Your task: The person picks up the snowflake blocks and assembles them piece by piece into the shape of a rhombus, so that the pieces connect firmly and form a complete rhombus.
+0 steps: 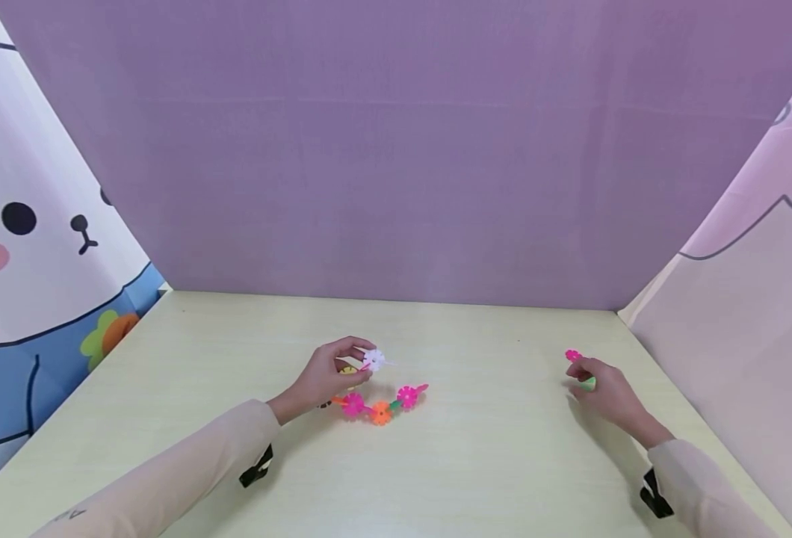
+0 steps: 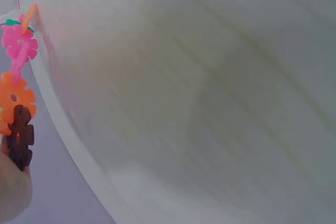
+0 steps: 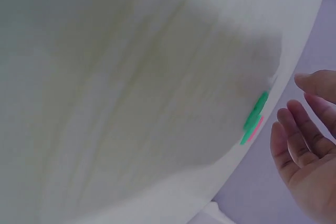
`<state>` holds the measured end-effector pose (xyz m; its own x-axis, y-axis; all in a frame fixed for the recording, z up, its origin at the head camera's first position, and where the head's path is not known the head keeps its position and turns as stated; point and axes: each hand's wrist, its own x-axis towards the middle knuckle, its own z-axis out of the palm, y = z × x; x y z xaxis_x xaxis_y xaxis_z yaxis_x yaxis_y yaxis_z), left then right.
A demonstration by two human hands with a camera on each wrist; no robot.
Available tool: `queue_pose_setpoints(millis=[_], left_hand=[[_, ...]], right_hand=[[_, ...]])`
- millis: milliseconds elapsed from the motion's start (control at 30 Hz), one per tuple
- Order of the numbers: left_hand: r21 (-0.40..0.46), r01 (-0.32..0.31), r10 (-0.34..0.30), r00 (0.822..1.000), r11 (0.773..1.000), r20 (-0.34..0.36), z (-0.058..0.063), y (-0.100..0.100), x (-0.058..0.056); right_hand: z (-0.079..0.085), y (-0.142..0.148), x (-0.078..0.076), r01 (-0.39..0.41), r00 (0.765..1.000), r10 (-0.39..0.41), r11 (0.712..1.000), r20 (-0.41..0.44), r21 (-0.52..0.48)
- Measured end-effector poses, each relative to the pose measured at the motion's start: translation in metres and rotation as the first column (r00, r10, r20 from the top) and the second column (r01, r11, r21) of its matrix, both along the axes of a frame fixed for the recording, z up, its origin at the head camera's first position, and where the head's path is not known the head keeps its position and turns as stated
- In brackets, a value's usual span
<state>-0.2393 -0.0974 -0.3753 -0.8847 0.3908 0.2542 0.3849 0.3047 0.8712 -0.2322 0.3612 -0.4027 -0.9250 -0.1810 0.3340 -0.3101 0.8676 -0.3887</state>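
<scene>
In the head view my left hand grips a chain of interlocking plastic snowflake discs above the table. A white disc shows at the fingertips, with a yellow disc partly covered by the hand. Lower, the chain runs right through pink, an orange disc, green and a pink disc. A brown disc stands close to the hand in the left wrist view. My right hand hovers at the right, fingers loosely bent and holding nothing. Close by lie green discs and a pink disc.
The pale wooden table ends at a purple panel at the back. Printed cloth walls rise on both sides, a cartoon animal on the left one. The right hand is near the right wall.
</scene>
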Motion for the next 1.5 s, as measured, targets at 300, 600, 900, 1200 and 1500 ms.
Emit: queue_pose_setpoints(millis=[300, 600, 900, 1200, 1500], left_hand=[[-0.004, -0.009, 0.009, 1.0, 1.0, -0.004, 0.0, 0.001, 0.001], [-0.005, -0.01, 0.01, 1.0, 1.0, -0.008, 0.0, 0.001, 0.001], [-0.006, -0.015, 0.015, 1.0, 1.0, -0.008, 0.0, 0.002, 0.002], [-0.02, -0.036, 0.036, 0.999, 0.999, -0.01, -0.001, 0.002, 0.003], [-0.02, -0.033, 0.033, 0.999, 0.999, -0.007, -0.006, 0.001, -0.001]], right_hand=[[-0.001, 0.02, 0.002, 0.008, 0.997, -0.011, 0.999, 0.077, 0.037], [-0.001, 0.026, 0.003, 0.012, 0.986, -0.019, 0.999, 0.163, 0.041], [0.0, 0.026, 0.001, -0.001, 0.987, -0.003, 1.0, 0.159, 0.026], [0.002, 0.026, 0.0, 0.003, 0.993, -0.006, 1.0, 0.122, 0.031], [0.005, 0.027, -0.003, -0.042, 0.995, 0.04, 0.999, 0.093, 0.024]])
